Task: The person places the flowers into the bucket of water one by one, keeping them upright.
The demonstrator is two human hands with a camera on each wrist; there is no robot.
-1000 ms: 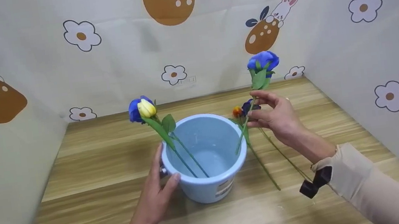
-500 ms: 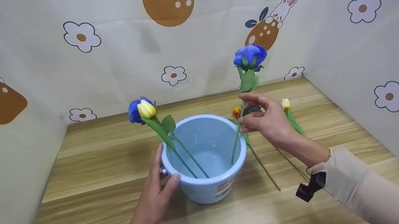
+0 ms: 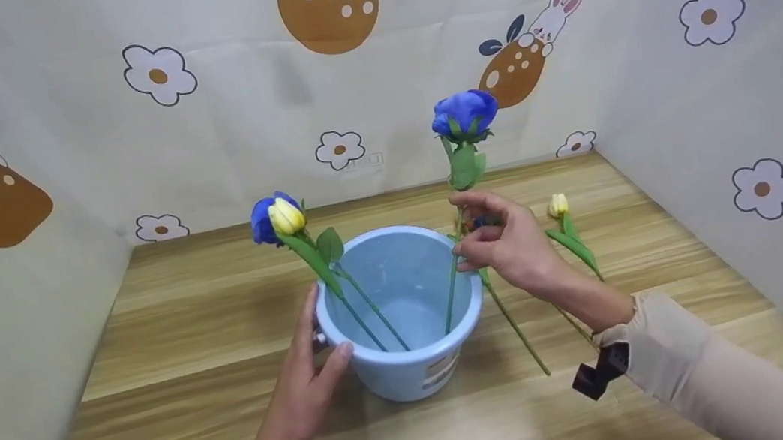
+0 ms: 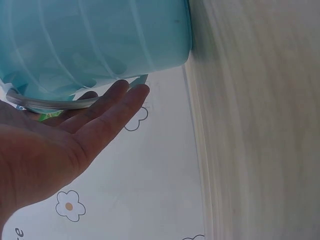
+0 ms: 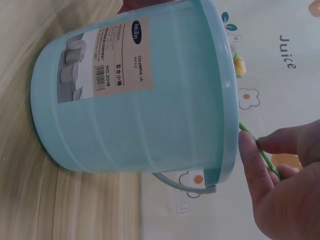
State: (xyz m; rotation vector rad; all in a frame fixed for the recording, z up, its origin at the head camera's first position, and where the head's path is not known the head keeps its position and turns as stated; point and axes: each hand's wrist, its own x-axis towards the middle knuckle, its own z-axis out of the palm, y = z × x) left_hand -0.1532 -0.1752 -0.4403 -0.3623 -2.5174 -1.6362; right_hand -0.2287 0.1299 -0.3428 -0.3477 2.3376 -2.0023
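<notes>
**Rose pinched at the bucket's mouth, stem down inside**

I read the clock from the bucket (image 3: 397,380), with twelve at the back wall (image 3: 230,143). The blue rose (image 3: 465,116) stands nearly upright, its bloom toward one o'clock and its stem's lower end within the mouth. The right hand (image 3: 512,246), at two to three o'clock, pinches that stem between thumb and fingertips, with hardly any gap. The left hand (image 3: 304,390) lies at eight, thumb over the rim and fingers fairly straight along the outside; how hard it presses I cannot tell.

I judge the rose light and top-heavy, its petals soft, its stem thin, springy and perhaps a bit slick, so I favour a hold just under the leaves, clear of the bloom. The bucket looks like light, smooth plastic that could skid without a steadying hand.

For edges, I watch the rim at three o'clock, close by the pinching fingers; contact there is unclear. The yellow tulip (image 3: 287,216) and another blue flower (image 3: 262,223) lean out at ten, leaving room between their stems and the rose's. More flowers lie at two o'clock, partly hidden behind the hand.
</notes>
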